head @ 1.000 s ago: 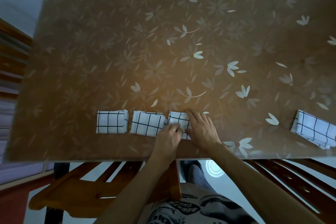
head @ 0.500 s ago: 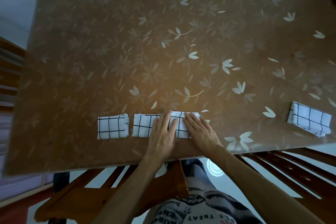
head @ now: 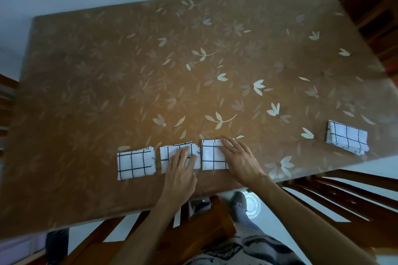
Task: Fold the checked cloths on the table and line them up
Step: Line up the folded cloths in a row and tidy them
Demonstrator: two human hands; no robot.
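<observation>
Three folded white cloths with black checks lie in a row near the table's front edge. The left cloth (head: 135,164) lies untouched. My left hand (head: 182,168) rests flat, fingers spread, on the middle cloth (head: 170,154). My right hand (head: 239,160) lies flat on the right side of the third cloth (head: 212,157), covering that edge. A fourth folded checked cloth (head: 346,139) lies apart at the table's right side, turned at an angle.
The table (head: 150,75) is brown with a pale leaf pattern. Wooden chairs stand at the near edge (head: 215,226), to the right (head: 344,196), at the far right (head: 374,13) and at the left (head: 6,101).
Both hands went from pinching the third cloth to lying flat. My left hand has slid left onto the middle cloth. The third cloth now lies squared in the row.
</observation>
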